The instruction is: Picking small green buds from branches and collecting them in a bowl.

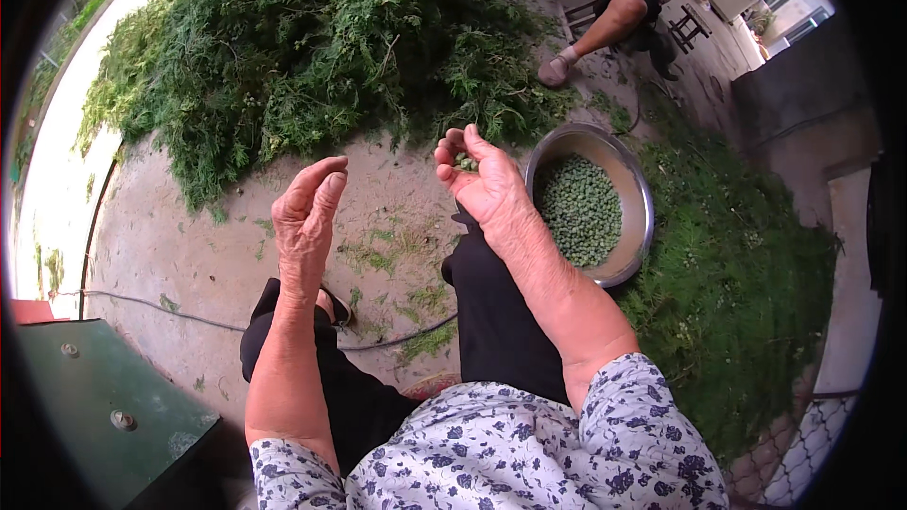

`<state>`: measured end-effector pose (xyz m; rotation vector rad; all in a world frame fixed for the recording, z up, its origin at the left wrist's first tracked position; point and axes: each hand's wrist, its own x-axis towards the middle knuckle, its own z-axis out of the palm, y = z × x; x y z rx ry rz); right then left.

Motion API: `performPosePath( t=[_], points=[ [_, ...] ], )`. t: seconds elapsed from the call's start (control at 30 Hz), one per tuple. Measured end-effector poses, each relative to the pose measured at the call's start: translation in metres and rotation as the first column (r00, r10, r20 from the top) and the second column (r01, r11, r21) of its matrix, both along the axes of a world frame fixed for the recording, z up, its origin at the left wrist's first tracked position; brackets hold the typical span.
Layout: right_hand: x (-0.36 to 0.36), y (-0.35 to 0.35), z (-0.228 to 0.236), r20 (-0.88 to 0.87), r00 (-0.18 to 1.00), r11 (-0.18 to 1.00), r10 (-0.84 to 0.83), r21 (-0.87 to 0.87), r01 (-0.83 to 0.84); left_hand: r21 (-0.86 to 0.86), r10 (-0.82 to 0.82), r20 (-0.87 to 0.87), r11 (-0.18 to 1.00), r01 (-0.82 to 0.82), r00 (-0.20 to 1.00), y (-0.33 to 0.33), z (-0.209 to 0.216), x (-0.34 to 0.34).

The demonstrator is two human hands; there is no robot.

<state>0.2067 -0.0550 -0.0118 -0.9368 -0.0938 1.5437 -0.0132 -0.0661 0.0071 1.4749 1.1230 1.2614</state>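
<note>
My right hand [479, 179] is raised palm up and cupped around a few small green seeds [465, 162]. My left hand [308, 212] hovers to its left, fingers together and curved, with nothing in it. Just right of my right hand a round metal bowl [639, 191] on the ground holds many of the same green seeds [580, 210]. Below the hands are my knees in black trousers [491, 312].
A big heap of leafy green branches [302, 47] covers the ground ahead, and picked greenery [737, 293] lies at the right. Another person [614, 0] sits on a stool at the top right. A green metal box [104, 406] stands at the lower left. A cable [189, 314] crosses the concrete.
</note>
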Motion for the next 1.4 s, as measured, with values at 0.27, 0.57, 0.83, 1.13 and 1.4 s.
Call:
performPosePath(
  t=[0.27, 0.57, 0.83, 1.13, 1.4],
  points=[
    [0.209, -0.081, -0.106, 0.519, 0.771, 0.841, -0.369, -0.166, 0.515, -0.167, 0.104, 0.26, 0.984, -0.062, 0.96, 0.014, -0.009, -0.022],
    [0.268, -0.067, -0.137, 0.504, 0.824, 0.762, -0.259, -0.418, 0.495, -0.36, 0.324, 0.465, 0.919, -0.159, 0.824, 0.025, -0.009, -0.072],
    [0.139, 0.057, -0.056, 0.651, 0.706, 0.959, 0.279, -0.16, -0.232, -0.364, 0.376, 0.482, 0.907, -0.209, 0.791, 0.014, -0.005, -0.108],
    [0.017, 0.084, -0.126, 0.7, 0.281, 0.679, 0.657, -0.388, -0.623, -0.434, 0.358, 0.524, 0.893, -0.12, 0.772, 0.008, -0.012, -0.147],
    [0.001, 0.044, -0.281, 0.511, 0.415, 0.658, 0.753, -0.592, -0.465, -0.456, 0.508, 0.42, 0.834, -0.309, 0.752, -0.001, -0.003, -0.141]
  ],
)
